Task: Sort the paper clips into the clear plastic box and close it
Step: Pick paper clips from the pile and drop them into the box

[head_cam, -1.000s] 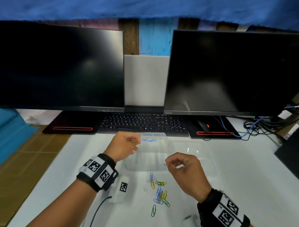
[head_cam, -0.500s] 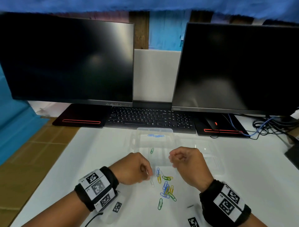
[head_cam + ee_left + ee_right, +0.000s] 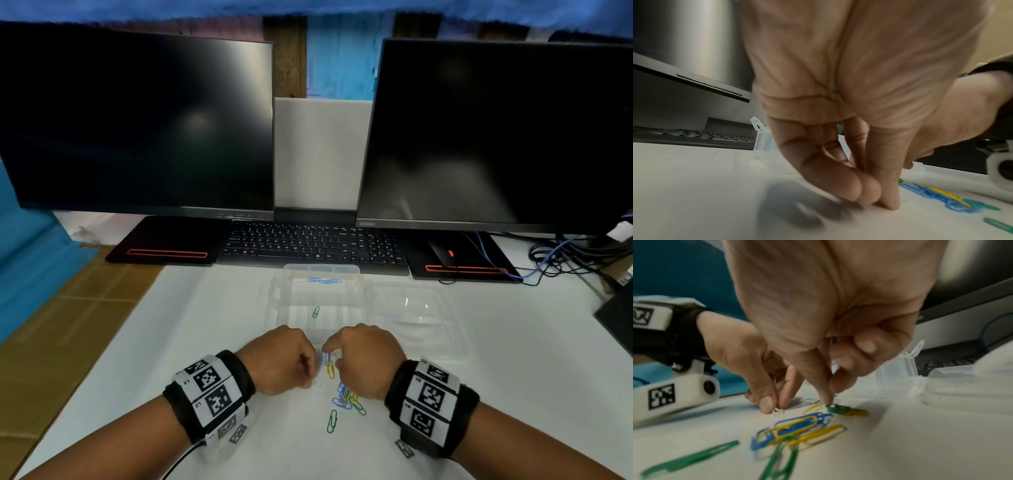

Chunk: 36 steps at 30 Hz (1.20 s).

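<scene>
The right hand (image 3: 828,313) reaches down, thumb and forefinger closing on a green paper clip (image 3: 838,408) on the white table (image 3: 920,443); to its left the left hand (image 3: 748,356) pinches a white clip (image 3: 779,410); nearer lies a tangle of blue, yellow and green clips (image 3: 795,430); far right, the clear plastic box (image 3: 898,369) stands open.

The white counter (image 3: 137,342) carries loose clips (image 3: 344,399), an open clear box (image 3: 322,270), a keyboard (image 3: 315,245) and two monitors (image 3: 137,120).
</scene>
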Available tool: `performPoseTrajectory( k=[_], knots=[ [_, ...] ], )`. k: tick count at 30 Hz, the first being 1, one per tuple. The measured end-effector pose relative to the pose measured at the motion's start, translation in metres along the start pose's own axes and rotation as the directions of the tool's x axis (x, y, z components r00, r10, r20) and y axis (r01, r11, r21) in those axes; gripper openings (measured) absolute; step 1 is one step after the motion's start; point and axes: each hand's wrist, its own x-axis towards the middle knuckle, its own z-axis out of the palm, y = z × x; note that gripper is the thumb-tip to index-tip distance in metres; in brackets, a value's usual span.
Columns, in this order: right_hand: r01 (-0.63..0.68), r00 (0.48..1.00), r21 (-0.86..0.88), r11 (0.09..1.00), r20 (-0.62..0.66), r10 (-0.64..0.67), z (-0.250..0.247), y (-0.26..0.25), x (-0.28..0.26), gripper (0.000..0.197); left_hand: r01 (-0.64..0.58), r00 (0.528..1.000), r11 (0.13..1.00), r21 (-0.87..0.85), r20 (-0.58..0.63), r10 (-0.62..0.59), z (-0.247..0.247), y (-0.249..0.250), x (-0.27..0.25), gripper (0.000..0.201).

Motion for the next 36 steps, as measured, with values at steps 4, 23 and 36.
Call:
performPoseTrajectory(
  k=[4, 23, 36],
  knots=[
    [0.042, 0.999, -0.135, 0.990, 0.016, -0.040, -0.002, -0.007, 0.008, 0.034, -0.022, 1.000, 0.998, 0.051, -0.001, 0.022, 0.002, 0.000, 0.000, 0.012],
    [-0.037, 0.979, 0.867, 0.496, -0.068, 0.192, -0.021, 0.012, -0.032, 0.020, -0.088, 0.965, 0.583, -0.808, -0.214, -0.150, -0.006, 0.017, -0.010, 0.013],
    [-0.055, 0.919, 0.886, 0.461, -0.136, 0.371, -0.024, 0.035, -0.051, 0.012, -0.129, 0.904, 0.638, -0.759, -0.355, -0.239, -0.026, 0.020, 0.019, 0.004]
  ],
)
